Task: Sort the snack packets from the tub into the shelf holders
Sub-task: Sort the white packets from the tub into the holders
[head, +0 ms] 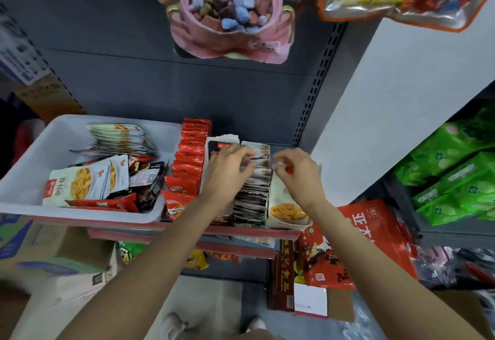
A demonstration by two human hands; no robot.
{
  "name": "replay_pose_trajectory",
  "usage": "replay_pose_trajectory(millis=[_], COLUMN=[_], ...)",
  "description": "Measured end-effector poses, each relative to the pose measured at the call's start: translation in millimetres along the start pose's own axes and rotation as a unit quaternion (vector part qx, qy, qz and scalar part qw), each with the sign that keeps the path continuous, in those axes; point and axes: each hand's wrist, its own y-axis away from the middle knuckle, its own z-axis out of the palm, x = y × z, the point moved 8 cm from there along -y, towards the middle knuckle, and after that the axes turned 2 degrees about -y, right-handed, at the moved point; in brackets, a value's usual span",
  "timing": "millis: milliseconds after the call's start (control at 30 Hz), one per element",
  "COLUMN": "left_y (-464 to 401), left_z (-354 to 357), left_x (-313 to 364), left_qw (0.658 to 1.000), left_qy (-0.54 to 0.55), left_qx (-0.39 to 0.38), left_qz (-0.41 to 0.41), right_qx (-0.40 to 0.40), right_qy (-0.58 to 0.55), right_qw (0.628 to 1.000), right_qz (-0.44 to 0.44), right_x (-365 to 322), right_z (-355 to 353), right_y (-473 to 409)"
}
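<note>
- Left hand (227, 171): fingers curled onto the white packets (254, 179) standing in the shelf holder (284, 205).
- Right hand (297, 173): pinches a small packet edge above that holder.
- White tub (32, 168): holds loose snack packets (80, 187), left of the red packet row (190, 160).

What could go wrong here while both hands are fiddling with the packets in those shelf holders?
1. The left hand presses into the tightly packed dark packet row; pushing sideways could tip packets out of line or over the holder's front.
2. The right hand pinches something small above the white holder; a loose pinch might drop it behind the rows.
3. The tub sits at the shelf's front edge, so a forearm bump could shift it.
</note>
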Motion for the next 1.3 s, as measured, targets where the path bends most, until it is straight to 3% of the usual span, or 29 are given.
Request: replay_pose_trajectory(millis=[133, 300, 533, 633, 833, 967, 1100, 1300], left_y=[16, 56, 113, 119, 115, 116, 113, 106], left_z=[-55, -127, -163, -158, -150, -155, -161, -173], left_x=[-68, -187, -362, -398, -423, -423, -417, -401], left_qw=[0.994, 0.969, 0.893, 0.883, 0.867, 0.867, 0.873, 0.936], left_qy=[0.033, 0.011, -0.073, -0.062, -0.063, -0.137, -0.144, -0.106], left_qx=[0.059, 0.089, -0.051, -0.134, -0.185, -0.172, -0.135, -0.018], left_qz=[-0.082, -0.229, -0.44, -0.446, -0.459, -0.448, -0.445, -0.336], right_qx=[-0.05, -0.154, -0.362, -0.397, -0.401, -0.335, -0.288, -0.282], right_qy=[-0.053, -0.027, 0.1, 0.163, 0.269, 0.272, 0.274, 0.21], right_qw=[0.997, 0.985, 0.918, 0.891, 0.863, 0.892, 0.91, 0.934], right_qz=[-0.035, -0.075, -0.129, -0.15, -0.147, -0.135, -0.117, -0.055], right_x=[-68, -154, -241, -254, -250, -250, -249, -238], right_z=[56, 168, 328, 371, 401, 395, 386, 377], right_y=[-17, -27, -21, -21, -28, -32, -35, -48])
